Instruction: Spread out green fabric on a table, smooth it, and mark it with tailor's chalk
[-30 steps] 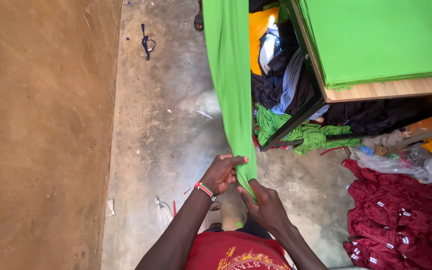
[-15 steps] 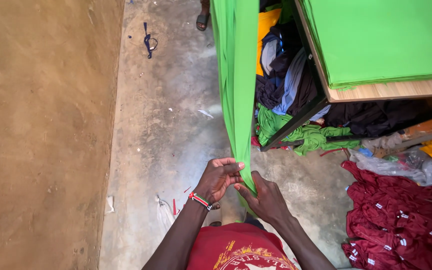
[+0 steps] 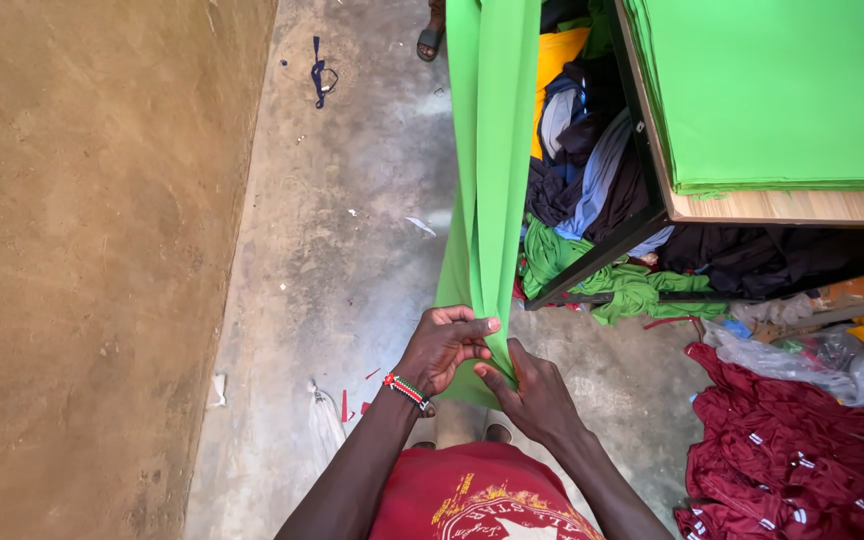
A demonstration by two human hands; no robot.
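Both hands meet at the near end of a long strip of green fabric that stretches away over the concrete floor, beside the wooden table. The left hand, with a beaded bracelet at the wrist, has its fingers curled around the fabric's left edge. The right hand pinches the same fabric from the right, thumb and forefinger closed on its fold. A stack of green cloth lies on the table top; mixed garments are heaped under it. Maroon garments lie on the floor at the right.
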